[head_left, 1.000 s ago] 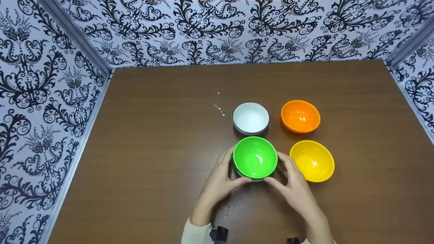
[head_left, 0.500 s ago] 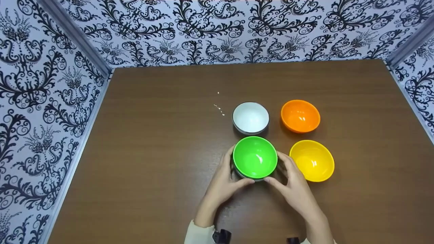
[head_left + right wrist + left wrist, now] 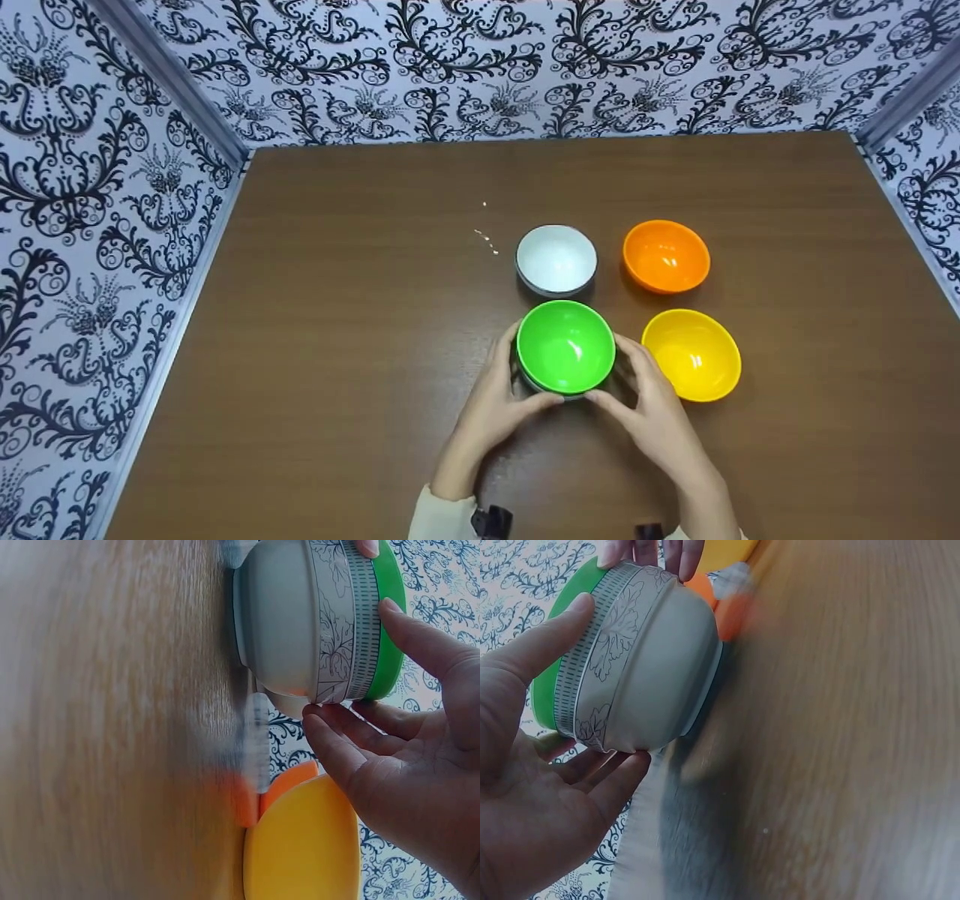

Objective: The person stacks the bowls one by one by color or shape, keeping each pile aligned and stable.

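Observation:
A green bowl [image 3: 566, 346] sits nested in a white bowl [image 3: 667, 664] with a leaf pattern and a dashed band, which shows below the green rim in both wrist views. My left hand [image 3: 491, 409] holds this stack from the left, thumb at the near side and fingers around the wall. From the right, my right hand [image 3: 656, 409] grips it the same way, its thumb [image 3: 412, 634] near the green rim. Both thumbs nearly meet at the front. The stack stands upright, its base close over the wooden table [image 3: 337, 337].
Right behind the stack stands another white bowl [image 3: 556, 259]. An orange bowl [image 3: 666, 256] is at the back right, and a yellow bowl [image 3: 691, 356] stands beside my right hand. Small white specks [image 3: 487, 241] lie on the table. Patterned walls [image 3: 480, 67] border the table.
My left hand has shifted slightly to the right, its thumb sliding along the front of the stack toward the right thumb. The bowls and the right hand stay in place.

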A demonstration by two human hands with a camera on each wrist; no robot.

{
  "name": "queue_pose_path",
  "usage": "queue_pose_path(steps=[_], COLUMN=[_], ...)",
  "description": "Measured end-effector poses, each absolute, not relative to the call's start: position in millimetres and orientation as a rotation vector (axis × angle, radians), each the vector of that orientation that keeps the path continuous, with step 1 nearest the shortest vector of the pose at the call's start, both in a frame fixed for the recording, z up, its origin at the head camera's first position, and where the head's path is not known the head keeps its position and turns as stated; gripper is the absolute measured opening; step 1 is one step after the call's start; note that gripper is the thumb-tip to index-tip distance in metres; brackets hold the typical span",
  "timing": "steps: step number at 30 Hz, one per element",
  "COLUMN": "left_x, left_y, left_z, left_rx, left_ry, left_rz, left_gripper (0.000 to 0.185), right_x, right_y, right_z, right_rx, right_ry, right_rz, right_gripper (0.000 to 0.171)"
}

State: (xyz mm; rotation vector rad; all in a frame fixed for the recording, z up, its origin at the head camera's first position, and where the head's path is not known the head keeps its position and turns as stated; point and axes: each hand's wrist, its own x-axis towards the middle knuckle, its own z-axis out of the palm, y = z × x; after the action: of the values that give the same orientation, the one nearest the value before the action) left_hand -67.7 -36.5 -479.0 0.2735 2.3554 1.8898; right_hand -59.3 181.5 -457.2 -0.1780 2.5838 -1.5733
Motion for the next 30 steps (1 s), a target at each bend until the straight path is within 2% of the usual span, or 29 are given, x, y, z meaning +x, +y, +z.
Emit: queue_pose_path(steps=[22, 30], left_x=[-67.7, -68.0], left_y=[-36.6, -36.1], left_z=[-480.3, -480.5], left_rx=[0.251, 0.253], left_ry=[2.323, 2.325], left_rz=[1.929, 1.928], left_gripper=[0.104, 0.104], right_x=[-57.1, -55.6], right_y=[185.6, 188.7], right_z=[-448.9, -442.1], right_rx=[-0.143, -0.133], right_ry=[2.565, 2.590], right_rz=[-1.576, -1.603], right_gripper=[0.085, 0.078])
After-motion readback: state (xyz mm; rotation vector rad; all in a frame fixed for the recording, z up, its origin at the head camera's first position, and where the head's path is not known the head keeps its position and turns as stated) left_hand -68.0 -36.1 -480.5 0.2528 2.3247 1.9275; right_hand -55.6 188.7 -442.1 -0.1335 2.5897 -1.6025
